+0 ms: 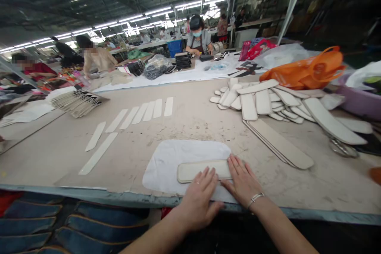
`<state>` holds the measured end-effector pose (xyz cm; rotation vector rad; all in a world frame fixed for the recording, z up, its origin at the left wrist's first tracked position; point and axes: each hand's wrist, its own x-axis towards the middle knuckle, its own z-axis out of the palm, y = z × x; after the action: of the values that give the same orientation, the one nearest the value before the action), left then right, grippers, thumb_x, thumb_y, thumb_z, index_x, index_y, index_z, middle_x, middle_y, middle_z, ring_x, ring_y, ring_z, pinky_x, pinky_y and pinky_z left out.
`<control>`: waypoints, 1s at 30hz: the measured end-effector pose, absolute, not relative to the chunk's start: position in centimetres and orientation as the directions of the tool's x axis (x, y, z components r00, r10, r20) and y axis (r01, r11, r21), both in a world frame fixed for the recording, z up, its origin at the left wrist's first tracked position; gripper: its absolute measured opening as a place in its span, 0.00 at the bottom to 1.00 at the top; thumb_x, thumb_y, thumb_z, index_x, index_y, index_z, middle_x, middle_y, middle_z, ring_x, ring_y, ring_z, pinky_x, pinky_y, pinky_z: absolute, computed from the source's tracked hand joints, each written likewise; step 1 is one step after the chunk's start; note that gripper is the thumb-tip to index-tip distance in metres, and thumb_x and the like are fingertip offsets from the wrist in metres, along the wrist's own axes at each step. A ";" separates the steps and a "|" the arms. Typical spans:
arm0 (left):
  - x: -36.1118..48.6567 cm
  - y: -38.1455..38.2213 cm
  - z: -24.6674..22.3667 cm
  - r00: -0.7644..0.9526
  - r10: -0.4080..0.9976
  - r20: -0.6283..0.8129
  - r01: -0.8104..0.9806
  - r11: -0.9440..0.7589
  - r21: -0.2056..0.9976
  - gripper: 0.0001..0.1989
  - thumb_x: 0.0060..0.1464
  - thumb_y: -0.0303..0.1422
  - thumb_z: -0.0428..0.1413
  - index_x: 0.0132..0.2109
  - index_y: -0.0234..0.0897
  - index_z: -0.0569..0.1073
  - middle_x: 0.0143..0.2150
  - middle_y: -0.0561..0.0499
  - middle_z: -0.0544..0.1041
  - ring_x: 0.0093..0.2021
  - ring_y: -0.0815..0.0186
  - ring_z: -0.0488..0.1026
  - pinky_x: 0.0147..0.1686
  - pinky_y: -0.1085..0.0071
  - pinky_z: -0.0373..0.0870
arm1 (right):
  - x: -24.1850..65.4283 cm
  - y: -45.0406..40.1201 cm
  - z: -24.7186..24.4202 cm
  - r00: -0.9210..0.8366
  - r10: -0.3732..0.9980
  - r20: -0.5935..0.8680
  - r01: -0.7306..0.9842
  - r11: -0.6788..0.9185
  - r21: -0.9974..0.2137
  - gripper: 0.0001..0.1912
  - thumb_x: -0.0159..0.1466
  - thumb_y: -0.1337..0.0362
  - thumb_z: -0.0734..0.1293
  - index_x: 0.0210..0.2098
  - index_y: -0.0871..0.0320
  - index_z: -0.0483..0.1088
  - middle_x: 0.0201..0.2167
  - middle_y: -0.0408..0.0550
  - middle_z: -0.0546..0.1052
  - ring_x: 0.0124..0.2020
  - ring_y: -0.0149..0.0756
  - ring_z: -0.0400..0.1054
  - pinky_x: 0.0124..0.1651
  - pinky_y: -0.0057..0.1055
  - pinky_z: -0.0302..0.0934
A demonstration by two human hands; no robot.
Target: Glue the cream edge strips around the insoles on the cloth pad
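Observation:
A long cream padded strip with rounded corners (190, 170) lies flat on a white cloth (166, 158) near the table's front edge. My left hand (201, 198) rests with its fingertips on the strip's lower middle, thumb apart and pointing right. Over the strip's right end lies my right hand (242, 178), fingers stretched out and a bracelet at the wrist. Both hands press flat and neither grips anything. Part of the strip is hidden under the fingers.
Right of the cloth is a stack of long strips (276, 143), with a heap of cream pieces (263, 101) behind it. Thin white strips (150, 111) lie in a row at left. An orange bag (306, 71) stands at back right. People work across the table (190, 127).

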<state>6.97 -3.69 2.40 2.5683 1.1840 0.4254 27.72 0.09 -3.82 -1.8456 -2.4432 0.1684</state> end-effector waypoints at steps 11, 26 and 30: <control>0.5 -1.2 0.1 0.584 0.806 -0.100 0.811 -0.584 0.028 0.34 0.58 0.46 0.39 0.64 0.33 0.40 0.66 0.41 0.41 0.65 0.56 0.38 0.60 0.56 0.46 | 27.8 0.3 -3.1 -0.259 0.964 -0.058 0.950 0.243 -0.196 0.41 0.60 0.42 0.48 0.62 0.66 0.43 0.64 0.52 0.41 0.64 0.44 0.32 0.62 0.46 0.33; -1.9 -0.7 -1.0 0.593 0.803 -0.055 0.799 -0.596 -0.077 0.34 0.58 0.42 0.41 0.64 0.37 0.32 0.65 0.43 0.42 0.64 0.56 0.44 0.58 0.57 0.51 | 28.7 -0.1 -1.5 -0.095 0.995 -0.034 0.948 0.081 -0.307 0.43 0.59 0.40 0.47 0.62 0.67 0.42 0.64 0.55 0.38 0.64 0.47 0.30 0.62 0.48 0.31; -0.8 -1.4 2.2 0.515 0.814 -0.267 0.853 -0.518 0.066 0.32 0.58 0.43 0.39 0.64 0.38 0.38 0.66 0.44 0.42 0.65 0.57 0.41 0.59 0.54 0.47 | 27.4 -0.8 -5.3 -0.437 0.888 0.144 0.830 0.460 -0.314 0.37 0.59 0.42 0.52 0.62 0.54 0.47 0.63 0.47 0.48 0.62 0.48 0.42 0.60 0.52 0.41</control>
<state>-0.83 -1.43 2.20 2.5658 1.4280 -0.3019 27.38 -0.80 -5.32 -1.4694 -2.4255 0.2839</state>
